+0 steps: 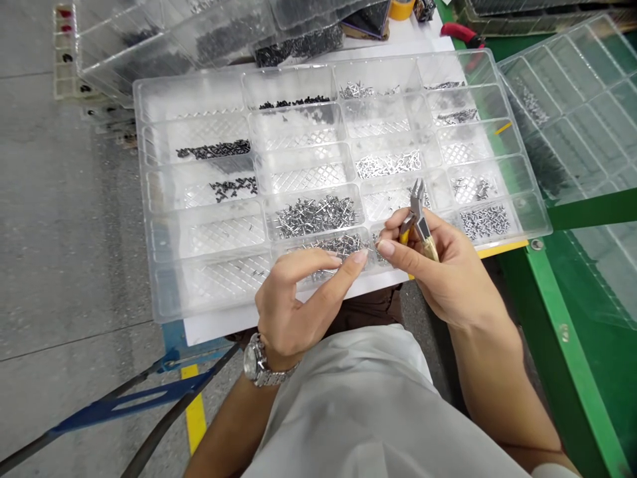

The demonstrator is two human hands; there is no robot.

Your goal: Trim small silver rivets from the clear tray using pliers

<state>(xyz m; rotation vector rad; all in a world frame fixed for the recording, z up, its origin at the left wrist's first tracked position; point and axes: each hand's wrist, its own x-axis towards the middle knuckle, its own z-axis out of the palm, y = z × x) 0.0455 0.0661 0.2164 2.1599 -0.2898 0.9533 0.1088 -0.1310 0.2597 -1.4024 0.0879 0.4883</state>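
Note:
My right hand (442, 265) is wrapped round a pair of cutting pliers (421, 216), whose metal jaws point up and away from me. The thumb and a fingertip of that hand come close together; anything between them is too small to make out. My left hand (303, 292), with a metal watch on its wrist, hovers over the near edge of a clear compartment tray (154, 265). Its thumb and index finger nearly meet above small silver screws (348, 245); whether they pinch something is unclear. Another heap of silver screws (316, 216) lies one compartment farther back.
Black screws (213, 149) lie in the tray's left compartments. More clear trays stand behind (174, 40) and at the right (572, 99). Red-handled pliers (460, 33) and a yellow tape roll (401, 8) are at the back. A green metal frame (562, 332) runs along the right.

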